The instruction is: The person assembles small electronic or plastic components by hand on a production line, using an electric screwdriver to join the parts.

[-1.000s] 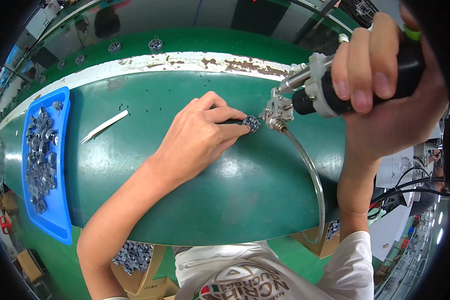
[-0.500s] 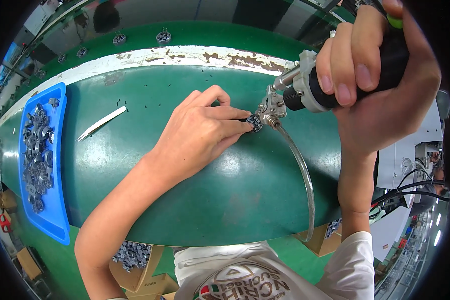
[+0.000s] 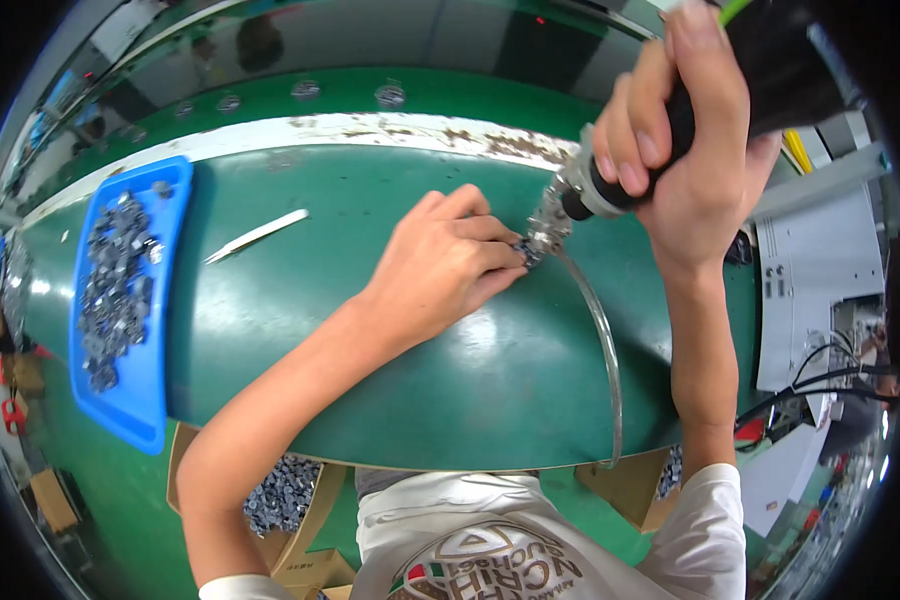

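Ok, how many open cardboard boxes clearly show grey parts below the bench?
2: the left box sits beside the left forearm, the right box beside the right sleeve. The bench may hide others.

1. Shirt [image 3: 610,550]: large brown capitals [image 3: 530,568] run at a slant in curved rows across the front, on white cloth.
2. Same shirt: a line of much smaller lettering [image 3: 568,580] follows the outer edge of the capitals; its letters are too small to read.
3. Same shirt: a rounded brown emblem [image 3: 472,543] stands above the capitals, with a green, white and red patch [image 3: 416,574] to its left.
4. Lower cardboard box [image 3: 310,570]: small dark print, illegible.
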`<action>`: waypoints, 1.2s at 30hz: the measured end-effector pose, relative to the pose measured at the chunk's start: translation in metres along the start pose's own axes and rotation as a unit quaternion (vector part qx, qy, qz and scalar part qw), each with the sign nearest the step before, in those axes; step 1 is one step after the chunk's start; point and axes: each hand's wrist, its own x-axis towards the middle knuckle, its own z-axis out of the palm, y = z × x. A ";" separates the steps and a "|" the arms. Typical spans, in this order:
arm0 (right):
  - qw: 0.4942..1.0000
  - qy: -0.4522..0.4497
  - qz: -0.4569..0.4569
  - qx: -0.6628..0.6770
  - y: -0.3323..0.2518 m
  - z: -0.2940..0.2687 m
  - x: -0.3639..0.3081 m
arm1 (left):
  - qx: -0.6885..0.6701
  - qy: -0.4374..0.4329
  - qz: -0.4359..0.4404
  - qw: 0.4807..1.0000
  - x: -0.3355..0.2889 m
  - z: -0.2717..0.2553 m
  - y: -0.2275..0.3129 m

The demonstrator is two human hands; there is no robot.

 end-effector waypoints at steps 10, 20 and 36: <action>0.971 -0.111 -0.123 0.175 -0.048 -0.050 -0.002 | -0.045 -0.026 0.035 0.998 0.005 -0.008 -0.001; 0.990 0.024 -0.119 0.069 -0.047 -0.043 0.005 | 0.140 0.134 -0.260 0.946 0.065 -0.027 -0.081; 0.978 -0.029 -0.097 0.182 -0.051 -0.039 0.010 | -0.119 -0.149 -0.066 0.979 0.060 0.001 -0.018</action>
